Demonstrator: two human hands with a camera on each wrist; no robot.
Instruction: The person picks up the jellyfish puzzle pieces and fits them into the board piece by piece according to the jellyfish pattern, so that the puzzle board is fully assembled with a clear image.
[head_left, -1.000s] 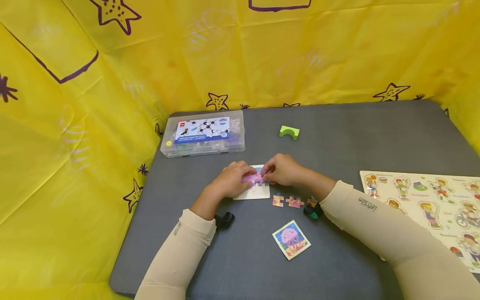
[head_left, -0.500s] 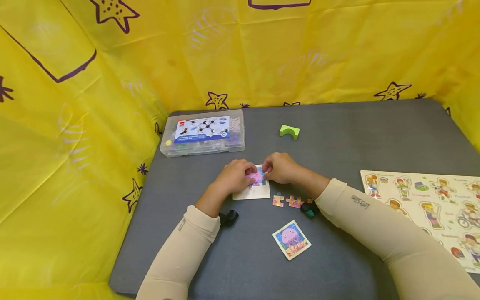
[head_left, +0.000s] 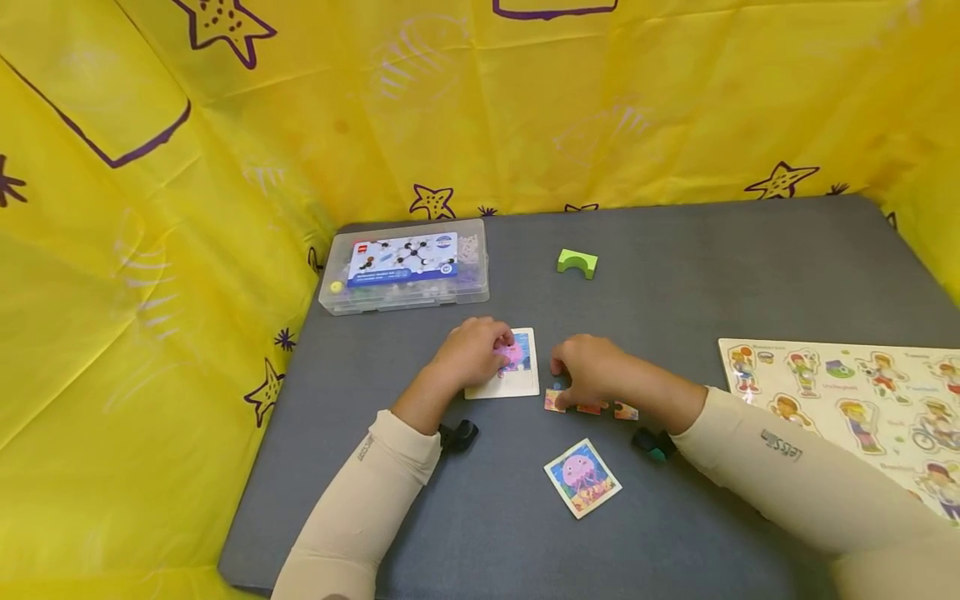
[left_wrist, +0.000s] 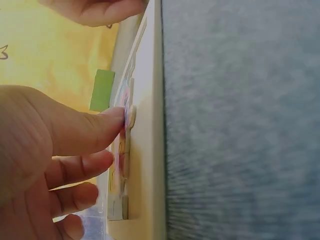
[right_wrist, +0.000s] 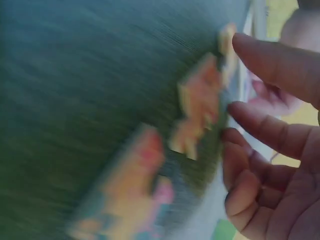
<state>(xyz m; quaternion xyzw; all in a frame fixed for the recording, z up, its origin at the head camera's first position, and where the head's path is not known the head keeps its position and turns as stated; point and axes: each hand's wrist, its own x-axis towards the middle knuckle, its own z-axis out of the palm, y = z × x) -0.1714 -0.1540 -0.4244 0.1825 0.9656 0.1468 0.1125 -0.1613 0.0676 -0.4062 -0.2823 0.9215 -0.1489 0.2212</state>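
My left hand (head_left: 471,354) rests on a small pale puzzle tray (head_left: 517,386) in the head view, its thumb touching the jellyfish puzzle pieces (head_left: 517,353) joined in the upper part. The left wrist view shows that thumb (left_wrist: 112,122) on the pieces' edge, with the other fingers loosely bent. To the right, my right hand (head_left: 592,367) reaches over a row of loose puzzle pieces, thumb and fingers spread apart. Its thumb overlaps the leftmost piece (head_left: 552,401). The middle piece (head_left: 592,409) is partly covered by the hand; another piece (head_left: 626,412) lies near the wrist.
A jellyfish picture card (head_left: 581,477) lies nearer the person. Behind the hands are a clear plastic molecular model kit box (head_left: 412,292) and a green arch block (head_left: 577,262). A large sports picture board (head_left: 825,367) lies at right. Yellow cloth (head_left: 525,125) hangs around the table.
My right hand has let go of the piece in the tray and moved right and nearer, over the loose pieces. The left hand stays on the tray, its fingers shifted slightly.
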